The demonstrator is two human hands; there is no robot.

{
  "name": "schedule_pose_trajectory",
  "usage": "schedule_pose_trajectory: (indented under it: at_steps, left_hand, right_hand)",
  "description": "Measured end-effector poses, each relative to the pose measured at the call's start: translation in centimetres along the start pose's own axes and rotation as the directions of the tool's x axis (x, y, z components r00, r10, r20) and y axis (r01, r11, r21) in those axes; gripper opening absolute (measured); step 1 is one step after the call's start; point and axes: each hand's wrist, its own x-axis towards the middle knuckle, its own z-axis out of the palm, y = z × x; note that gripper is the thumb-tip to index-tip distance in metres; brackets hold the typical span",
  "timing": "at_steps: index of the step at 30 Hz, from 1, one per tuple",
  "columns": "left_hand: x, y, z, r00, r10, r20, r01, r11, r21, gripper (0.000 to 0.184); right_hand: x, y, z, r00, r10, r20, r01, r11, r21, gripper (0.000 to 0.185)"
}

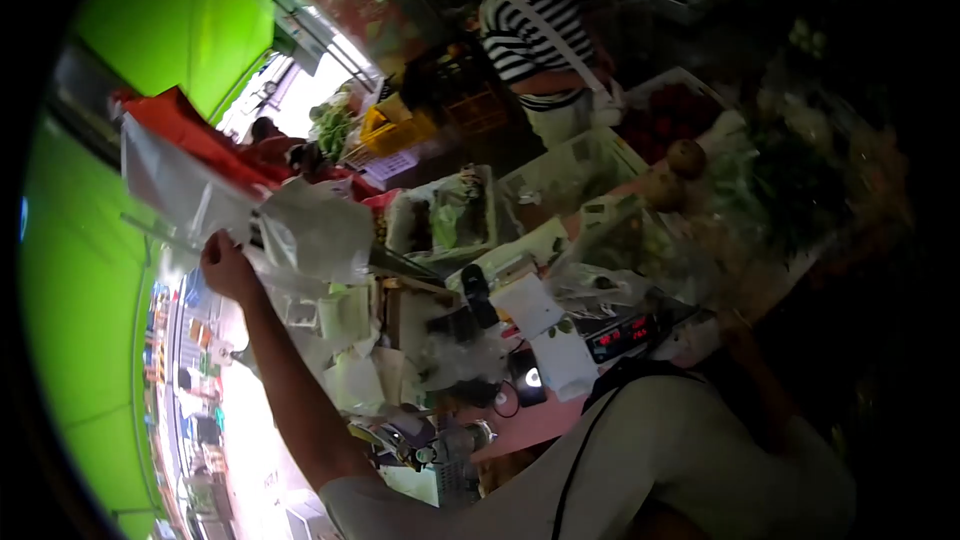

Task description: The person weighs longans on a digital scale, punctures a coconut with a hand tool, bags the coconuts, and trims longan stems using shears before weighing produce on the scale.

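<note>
My left hand (228, 265) is raised at the left with its fingers closed, pinching the lower edge of a translucent plastic bag (185, 180) that hangs among other bags. Beside it hangs another whitish plastic bag (315, 230). On the right, my right hand (738, 332) is low and in deep shade, next to a pale plastic bag (690, 342) by the weighing scale (625, 336) with red lit digits. Its fingers are too dark to make out.
White papers (545, 330), a dark phone-like device (527, 377) and a clear jar (480, 433) are on the pink counter (520, 430). Beyond lie a foam box (440, 215), bagged produce and a yellow crate (395, 128). A person in a striped shirt (540, 35) stands across the stall.
</note>
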Motion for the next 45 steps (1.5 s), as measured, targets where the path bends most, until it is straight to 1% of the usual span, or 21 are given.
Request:
schedule_pose_trajectory:
  at_steps: [3,4,5,6,8,13,15,18,22,24,26,28,29,30,32,34,36,40,42,44,45]
  left_hand:
    - [0.1,2.5,0.4,0.967,0.171,-0.191,-0.095,0.931,0.354,0.072]
    - [-0.3,3.1,0.7,0.984,0.109,-0.143,-0.062,0.952,0.299,0.068]
    - [2.6,-1.2,1.5,0.944,-0.037,0.329,0.115,0.968,-0.222,0.058]
    - [1.0,2.4,0.8,0.962,0.003,0.274,-0.026,0.996,0.081,0.05]
    - [-0.5,4.4,1.2,0.988,-0.009,0.156,-0.018,0.986,0.166,0.047]
    - [-3.5,7.2,3.3,0.986,-0.061,0.157,0.063,0.998,-0.009,0.041]
    - [-4.7,9.0,3.7,0.993,0.013,0.115,-0.046,0.958,0.284,0.048]
    - [-7.0,10.1,5.2,0.98,0.147,0.135,-0.186,0.918,0.351,0.054]
    - [-13.3,12.9,5.5,0.957,0.076,0.281,-0.168,0.933,0.319,0.053]
    - [-17.3,11.2,5.1,0.86,0.319,0.398,-0.438,0.862,0.254,0.04]
    - [-21.4,9.5,4.0,0.498,0.691,0.524,-0.826,0.562,0.043,0.022]
    - [-28.9,12.5,1.5,0.424,0.614,0.666,-0.752,0.649,-0.119,0.018]
    - [-31.8,11.1,0.3,0.468,0.445,0.764,-0.686,0.728,-0.003,0.016]
    - [-33.3,8.7,-1.5,0.32,0.454,0.832,-0.71,0.697,-0.107,0.017]
    - [-38.8,11.2,-4.2,0.414,0.488,0.769,-0.664,0.739,-0.112,0.016]
    - [-41.8,10.0,-8.6,0.458,0.342,0.821,-0.578,0.816,-0.017,0.019]
    - [-44.3,10.4,-13.4,0.567,0.116,0.816,-0.467,0.861,0.202,0.022]
    - [-49.3,7.9,-25.7,0.674,-0.197,0.712,-0.297,0.81,0.505,0.031]
    - [-53.0,7.0,-32.0,0.754,-0.438,0.488,-0.035,0.716,0.697,0.033]
    - [-55.3,12.9,-33.4,0.75,-0.59,0.301,0.143,0.588,0.796,0.04]
    - [-55.4,17.6,-31.4,0.692,-0.701,0.171,0.236,0.444,0.865,0.04]
  right_hand:
    - [-1.8,-5.0,-0.8,0.933,0.358,0.034,-0.358,0.934,-0.007,0.021]
    - [-2.7,-6.0,-1.2,0.904,0.428,0.017,-0.428,0.903,0.04,0.02]
    - [-5.8,-5.1,-1.5,0.867,0.497,-0.026,-0.495,0.867,0.057,0.02]
    - [-6.7,-3.7,-0.9,0.898,0.438,0.032,-0.439,0.899,0.008,0.024]
    - [-9.0,-2.8,0.1,0.91,0.404,0.093,-0.404,0.914,-0.014,0.027]
    - [-10.9,-2.9,-1.3,0.886,0.462,0.026,-0.461,0.887,-0.037,0.028]
    - [-10.7,-2.8,-1.6,0.888,0.46,-0.014,-0.46,0.888,0.02,0.026]
    - [-8.8,-4.0,-2.6,0.898,0.429,-0.101,-0.42,0.902,0.095,0.025]
    - [-2.3,-7.2,-4.9,0.845,0.535,-0.004,-0.508,0.806,0.303,0.024]
    - [2.4,-7.9,-6.0,0.932,0.357,-0.056,-0.349,0.929,0.123,0.025]
    - [7.6,-9.6,-6.4,0.956,0.285,-0.077,-0.267,0.946,0.185,0.025]
    - [13.4,-11.3,-6.1,0.979,0.153,-0.134,-0.117,0.963,0.245,0.026]
    - [16.4,-12.0,-5.9,0.985,0.084,-0.152,-0.045,0.969,0.242,0.026]
    - [19.4,-12.5,-5.5,0.986,-0.012,-0.167,0.03,0.994,0.101,0.03]
    - [25.5,-13.1,-4.0,0.979,-0.138,-0.148,0.122,0.986,-0.11,0.041]
    - [30.9,-13.1,-1.8,0.977,-0.179,-0.112,0.158,0.973,-0.17,0.048]
    - [35.8,-12.3,0.8,0.946,-0.318,0.058,0.297,0.785,-0.544,0.059]
    - [41.0,-10.1,4.8,0.925,-0.283,0.252,0.379,0.658,-0.651,0.061]
    - [41.6,-9.4,6.7,0.913,-0.331,0.237,0.396,0.583,-0.71,0.062]
    - [41.7,-9.6,6.0,0.825,-0.459,0.328,0.505,0.341,-0.793,0.051]
    - [42.3,-8.6,7.1,0.834,-0.462,0.301,0.485,0.356,-0.799,0.064]
